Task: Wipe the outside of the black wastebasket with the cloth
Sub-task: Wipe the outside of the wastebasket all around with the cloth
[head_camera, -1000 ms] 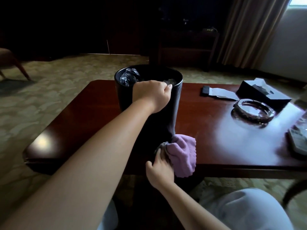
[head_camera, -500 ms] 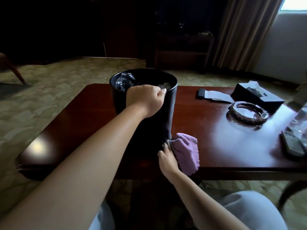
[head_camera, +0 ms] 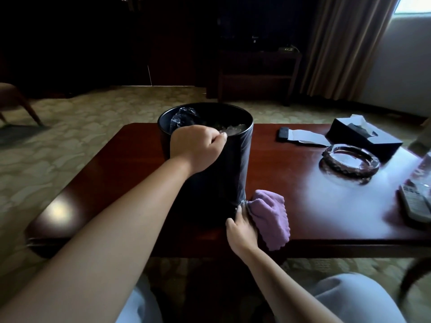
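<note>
The bin's rim is gripped by the left hand. The cloth is held by the right hand — pressed low against the bin, on the bench.

A tall, round, glossy black wastebasket stands upright on a polished reddish-brown wooden table, toward its near edge, with crumpled clear plastic showing inside its open rim. Low against its right side, close to the base, a soft purple terry cloth is bunched and pressed to the dark wall, its loose end trailing over the tabletop toward the near edge. The basket's curved side catches faint streaks of window light.
</note>
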Demonstrator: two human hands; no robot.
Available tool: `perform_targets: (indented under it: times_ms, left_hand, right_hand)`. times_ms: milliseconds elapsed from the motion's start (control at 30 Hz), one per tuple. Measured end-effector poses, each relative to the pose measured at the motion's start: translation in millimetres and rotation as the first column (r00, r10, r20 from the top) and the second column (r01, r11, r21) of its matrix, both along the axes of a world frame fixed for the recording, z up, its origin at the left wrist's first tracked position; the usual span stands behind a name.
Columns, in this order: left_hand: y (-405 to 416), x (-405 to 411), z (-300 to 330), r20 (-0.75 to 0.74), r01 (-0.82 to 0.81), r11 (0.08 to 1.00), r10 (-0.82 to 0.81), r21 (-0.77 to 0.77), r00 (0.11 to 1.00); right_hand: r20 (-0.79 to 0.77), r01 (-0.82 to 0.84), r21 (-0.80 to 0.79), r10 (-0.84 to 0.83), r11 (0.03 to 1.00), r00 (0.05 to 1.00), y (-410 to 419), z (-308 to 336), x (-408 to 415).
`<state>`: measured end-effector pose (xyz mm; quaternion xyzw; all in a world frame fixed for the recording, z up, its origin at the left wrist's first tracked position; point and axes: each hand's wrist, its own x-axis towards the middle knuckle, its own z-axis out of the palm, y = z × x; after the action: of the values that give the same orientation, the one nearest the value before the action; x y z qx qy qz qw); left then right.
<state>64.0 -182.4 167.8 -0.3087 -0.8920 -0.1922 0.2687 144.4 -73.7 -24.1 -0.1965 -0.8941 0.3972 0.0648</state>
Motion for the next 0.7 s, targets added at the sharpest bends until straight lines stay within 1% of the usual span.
perform_targets:
  times_ms: [100, 167, 233, 300, 433, 500, 567, 633, 700]
  left_hand:
    - [-9, -3, 3, 0.068, 0.032, 0.999, -0.033, 0.016, 0.997]
    - [-13, -4, 6, 0.118, 0.027, 1.000, -0.028, 0.009, 0.993]
    - [-13, -4, 7, 0.135, 0.011, 1.000, -0.009, -0.012, 0.991]
    - [-11, -3, 9, 0.137, -0.008, 0.999, 0.015, -0.051, 0.990]
    - [-7, -2, 17, 0.167, 0.010, 0.982, 0.022, -0.189, 0.986]
    - [-5, 0, 17, 0.122, -0.007, 0.976, 0.035, -0.220, 0.992]
    - [-3, 2, 12, 0.055, -0.033, 0.976, 0.046, -0.217, 0.997]
    - [-2, 2, 7, 0.032, -0.047, 0.981, 0.054, -0.186, 0.998]
    - [-3, 2, 4, 0.010, -0.045, 0.988, 0.047, -0.146, 0.999]
  right_hand:
    - [0.003, -0.002, 0.006, 0.002, 1.000, 1.000, -11, -2, 11]
    - [-0.007, 0.004, -0.006, -0.004, 1.000, 1.000, -14, -3, 12]
    - [-0.001, 0.010, 0.001, -0.010, 1.000, 1.000, -16, -5, 13]
    - [0.010, 0.006, 0.030, -0.007, 1.000, 1.000, -16, -6, 14]
    - [0.024, -0.020, 0.072, 0.019, 0.997, 1.000, -14, 0, 14]
    - [0.018, 0.008, 0.163, -0.011, 0.987, 1.000, -13, -1, 16]
    - [-0.059, 0.068, 0.360, -0.050, 0.930, 0.997, -11, -3, 20]
    - [-0.096, 0.040, 0.491, 0.009, 0.870, 0.995, -6, -5, 21]
    - [-0.080, -0.010, 0.633, 0.078, 0.774, 0.994, 3, -7, 19]
